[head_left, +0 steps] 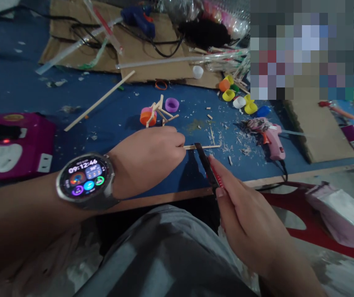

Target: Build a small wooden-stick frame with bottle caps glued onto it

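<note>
My left hand [150, 159] is closed around one end of a thin wooden stick [211, 147], whose free part sticks out to the right over the blue tabletop. Gripped in my right hand [246, 214] is a utility knife [208, 166] with a red handle and a dark blade. The blade lies across the stick a short way from my left fingers. Just beyond my left hand, short pieces of wooden stick [161, 108] lean on an orange bottle cap [147, 117], beside a purple cap [172, 104].
A pink glue gun [274, 140] lies to the right among shavings. At the back, a blue glue gun [139, 21] rests on cardboard [161, 45]. Coloured caps [228, 95] sit at right centre. A purple power socket [37, 142] stands left; a longer stick [99, 101] lies behind it.
</note>
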